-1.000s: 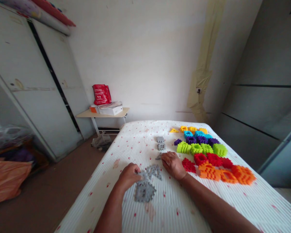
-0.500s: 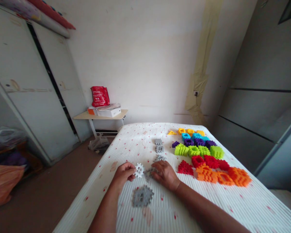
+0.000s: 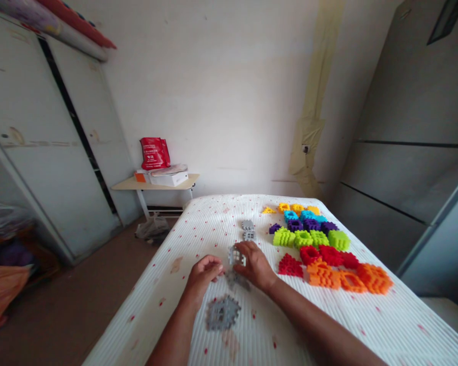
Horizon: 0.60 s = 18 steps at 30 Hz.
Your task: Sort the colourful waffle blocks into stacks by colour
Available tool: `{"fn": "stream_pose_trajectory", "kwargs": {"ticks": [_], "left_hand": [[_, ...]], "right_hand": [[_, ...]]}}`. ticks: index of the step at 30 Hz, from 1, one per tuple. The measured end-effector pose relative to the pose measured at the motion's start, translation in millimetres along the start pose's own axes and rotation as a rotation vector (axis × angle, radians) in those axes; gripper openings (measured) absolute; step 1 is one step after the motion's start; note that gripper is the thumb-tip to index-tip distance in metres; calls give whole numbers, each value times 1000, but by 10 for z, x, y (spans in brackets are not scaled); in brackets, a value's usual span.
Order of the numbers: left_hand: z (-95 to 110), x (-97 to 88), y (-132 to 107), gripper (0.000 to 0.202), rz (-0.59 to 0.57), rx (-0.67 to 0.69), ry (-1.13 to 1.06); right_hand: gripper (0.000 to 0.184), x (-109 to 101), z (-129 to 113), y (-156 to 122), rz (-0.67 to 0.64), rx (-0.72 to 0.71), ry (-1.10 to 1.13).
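My right hand [image 3: 255,264] grips a light grey interlocking block piece [image 3: 236,256] with a window-like cut-out, holding it tilted above the sheet. Just left of it is my left hand [image 3: 205,277], its fingers curled together and no piece showing in them. Below my right hand lie blurred grey pieces [image 3: 236,279], partly in its shadow. Nearer to me rests a grey cluster of toothed pieces [image 3: 223,312]. Beyond the right hand, two grey pieces [image 3: 248,230] stand in a line; the hand may hide another.
To the right are rows of blocks: orange [image 3: 351,279], red [image 3: 330,255], green [image 3: 303,238], purple [image 3: 311,224], blue [image 3: 307,215] and yellow [image 3: 297,209]. A side table [image 3: 124,184] with a red bag [image 3: 154,152] stands beyond the bed [image 3: 213,218].
The light piece has left my left fingers, and my right hand now holds a similar one, raised from the grey pieces. My left hand has shifted slightly right.
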<state>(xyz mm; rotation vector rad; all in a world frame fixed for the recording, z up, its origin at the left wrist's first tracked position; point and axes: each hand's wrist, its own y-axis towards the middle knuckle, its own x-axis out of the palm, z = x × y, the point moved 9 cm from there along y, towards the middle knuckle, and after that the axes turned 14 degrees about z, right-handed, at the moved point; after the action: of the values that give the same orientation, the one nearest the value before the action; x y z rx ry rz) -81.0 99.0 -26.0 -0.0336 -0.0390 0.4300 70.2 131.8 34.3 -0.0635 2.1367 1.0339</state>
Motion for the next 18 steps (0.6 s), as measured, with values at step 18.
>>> {"fn": "stream_pose_trajectory", "kwargs": {"ticks": [18], "left_hand": [[-5, 188, -58, 37, -76, 307, 559]], "right_hand": [[31, 213, 941, 545, -151, 225, -410]]}}
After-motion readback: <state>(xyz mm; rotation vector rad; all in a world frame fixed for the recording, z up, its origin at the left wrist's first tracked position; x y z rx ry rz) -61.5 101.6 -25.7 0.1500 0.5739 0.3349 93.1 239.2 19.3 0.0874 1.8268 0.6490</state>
